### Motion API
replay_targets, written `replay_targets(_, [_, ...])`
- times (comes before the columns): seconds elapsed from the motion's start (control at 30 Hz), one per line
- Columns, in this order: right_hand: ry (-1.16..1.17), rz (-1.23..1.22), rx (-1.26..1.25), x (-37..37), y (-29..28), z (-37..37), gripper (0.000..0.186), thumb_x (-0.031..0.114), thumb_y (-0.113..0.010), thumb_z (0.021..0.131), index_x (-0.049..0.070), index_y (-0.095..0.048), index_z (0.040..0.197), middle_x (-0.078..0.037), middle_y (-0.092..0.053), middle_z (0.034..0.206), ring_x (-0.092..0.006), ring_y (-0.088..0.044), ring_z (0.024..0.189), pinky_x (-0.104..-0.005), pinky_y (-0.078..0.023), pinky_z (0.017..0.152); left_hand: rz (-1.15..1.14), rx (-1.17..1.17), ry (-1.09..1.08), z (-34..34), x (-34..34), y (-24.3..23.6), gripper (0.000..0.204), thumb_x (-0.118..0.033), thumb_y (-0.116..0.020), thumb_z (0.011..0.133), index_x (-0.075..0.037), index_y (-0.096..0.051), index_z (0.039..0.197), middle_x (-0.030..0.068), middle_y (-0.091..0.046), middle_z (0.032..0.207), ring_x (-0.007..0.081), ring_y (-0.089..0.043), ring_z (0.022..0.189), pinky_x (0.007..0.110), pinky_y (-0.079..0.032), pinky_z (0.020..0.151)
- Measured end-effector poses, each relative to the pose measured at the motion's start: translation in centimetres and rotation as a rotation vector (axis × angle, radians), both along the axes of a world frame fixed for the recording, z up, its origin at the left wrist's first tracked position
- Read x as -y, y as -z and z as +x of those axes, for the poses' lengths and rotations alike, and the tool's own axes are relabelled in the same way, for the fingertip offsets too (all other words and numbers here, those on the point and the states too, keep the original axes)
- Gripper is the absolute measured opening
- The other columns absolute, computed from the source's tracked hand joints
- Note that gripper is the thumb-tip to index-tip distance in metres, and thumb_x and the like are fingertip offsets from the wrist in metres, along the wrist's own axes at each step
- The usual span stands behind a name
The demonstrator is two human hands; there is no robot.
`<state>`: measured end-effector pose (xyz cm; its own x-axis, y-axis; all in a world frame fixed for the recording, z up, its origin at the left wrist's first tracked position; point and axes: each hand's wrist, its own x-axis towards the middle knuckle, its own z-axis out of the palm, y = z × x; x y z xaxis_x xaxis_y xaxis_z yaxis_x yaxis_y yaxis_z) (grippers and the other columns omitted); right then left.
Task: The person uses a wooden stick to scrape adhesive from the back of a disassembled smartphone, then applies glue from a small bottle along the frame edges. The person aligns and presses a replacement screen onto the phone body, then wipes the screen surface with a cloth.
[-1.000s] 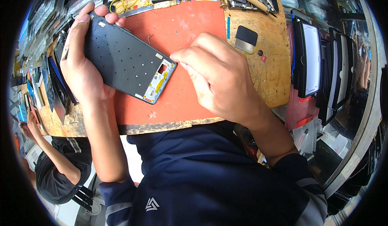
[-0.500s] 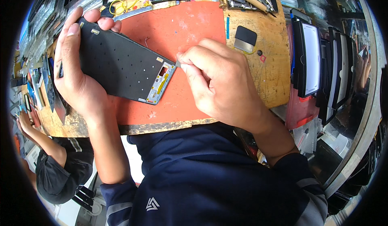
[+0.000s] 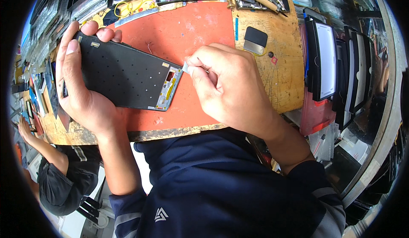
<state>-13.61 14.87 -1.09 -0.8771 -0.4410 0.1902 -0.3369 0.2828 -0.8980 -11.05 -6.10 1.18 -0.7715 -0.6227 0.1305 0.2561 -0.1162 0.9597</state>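
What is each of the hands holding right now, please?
Left hand: closed around the black phone frame, gripping its far end.
Right hand: closed, pinching a small pale strip at the frame's near corner.

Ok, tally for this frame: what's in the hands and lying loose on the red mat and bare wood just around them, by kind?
Black phone frame panel, gripped in the left hand: 1
Small grey strip, pinched by the right hand: 1
Small black square part on the wooden bench: 1
Red work mat: 1
Total: 4
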Motion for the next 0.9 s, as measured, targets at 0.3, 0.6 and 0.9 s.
replay_targets(0.3, [-0.021, 0.000, -0.005, -0.05, 0.08, -0.22, 0.003, -0.005, -0.069, 0.093, -0.004, -0.068, 0.090, -0.011, -0.065, 0.075, -0.0136, -0.057, 0.057, -0.0301, -0.042, 0.053, -0.001, -0.054, -0.019, 0.14, 0.06, 0.20, 0.041, -0.013, -0.048, 0.110, 0.013, -0.053, 0.140, 0.0248, -0.070, 0.119, 0.0328, -0.073, 0.102, 0.050, -0.062, 0.096])
replay_targets(0.6, [-0.046, 0.011, 0.015, -0.15, 0.01, -0.59, 0.005, -0.006, -0.068, 0.092, -0.004, -0.066, 0.088, -0.011, -0.065, 0.074, -0.0139, -0.057, 0.057, -0.0298, -0.042, 0.053, 0.015, -0.055, -0.018, 0.08, 0.06, 0.29, 0.040, -0.013, -0.048, 0.109, 0.014, -0.053, 0.139, 0.0245, -0.070, 0.118, 0.0326, -0.073, 0.102, 0.050, -0.062, 0.096])
replay_targets(0.9, [-0.025, 0.021, 0.091, 0.01, -0.29, -0.40, 0.007, -0.006, -0.068, 0.091, -0.003, -0.065, 0.086, -0.011, -0.066, 0.072, -0.0104, -0.055, 0.055, -0.0291, -0.041, 0.051, -0.013, -0.075, -0.045, 0.39, -0.35, 0.03, 0.039, -0.011, -0.048, 0.109, 0.014, -0.054, 0.138, 0.0237, -0.070, 0.117, 0.0319, -0.073, 0.099, 0.048, -0.062, 0.093])
